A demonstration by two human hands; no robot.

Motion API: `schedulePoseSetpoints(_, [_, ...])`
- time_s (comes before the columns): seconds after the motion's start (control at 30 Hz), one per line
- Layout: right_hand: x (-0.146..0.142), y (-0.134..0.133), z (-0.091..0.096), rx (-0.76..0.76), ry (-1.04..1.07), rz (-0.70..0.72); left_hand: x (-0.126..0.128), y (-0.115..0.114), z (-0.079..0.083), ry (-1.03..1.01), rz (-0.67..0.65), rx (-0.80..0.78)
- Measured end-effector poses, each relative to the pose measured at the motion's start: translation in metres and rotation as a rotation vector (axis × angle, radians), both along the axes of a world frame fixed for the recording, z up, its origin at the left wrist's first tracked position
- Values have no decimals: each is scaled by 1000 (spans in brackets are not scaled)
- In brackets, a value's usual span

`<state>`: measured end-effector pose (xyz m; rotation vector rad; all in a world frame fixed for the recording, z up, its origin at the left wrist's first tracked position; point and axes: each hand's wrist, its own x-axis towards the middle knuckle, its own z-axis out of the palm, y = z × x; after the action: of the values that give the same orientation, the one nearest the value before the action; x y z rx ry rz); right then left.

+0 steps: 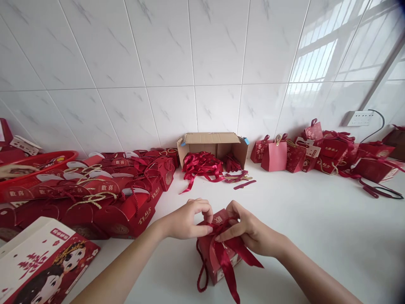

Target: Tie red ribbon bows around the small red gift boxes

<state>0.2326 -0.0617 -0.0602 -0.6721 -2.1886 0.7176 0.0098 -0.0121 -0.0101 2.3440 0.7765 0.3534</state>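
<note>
A small red gift box (pixel 212 253) stands on the white table right before me, a twisted red cord handle hanging down its left side. Across its top lies a dark red satin ribbon (pixel 228 270), its two tails falling over the front. My left hand (pixel 194 219) pinches the ribbon between thumb and forefinger above the box's left part. On the other side my right hand (pixel 248 228) grips the ribbon at its knot or loop; the fingers partly hide how it is tied.
Rows of red gift boxes (pixel 126 211) fill the left, beside a red basin (pixel 68 157) with another person's hand in it. An open cardboard box (pixel 211 138) of ribbons stands by the tiled wall. A printed carton (pixel 41 257) lies front left; gift bags (pixel 275 156) line the back right.
</note>
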Motion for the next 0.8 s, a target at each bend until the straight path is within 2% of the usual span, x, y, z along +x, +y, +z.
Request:
schedulePoseSetpoints(0.2, [-1,0,1,-15,-7,-17,6,3,-6,-61,-56,-48])
schedulePoseSetpoints(0.43, [0,0,0,-36,27,-7,6,3,-25,-255,-24,-133])
schedulePoseSetpoints(0.57, [0,-2,1,-50,15,-26,7,-3,-30,-347,62,-198])
schedulePoseSetpoints(0.8, [-1,-1,-1,-9,49,-21,18,-24,-26,-466,178,-356])
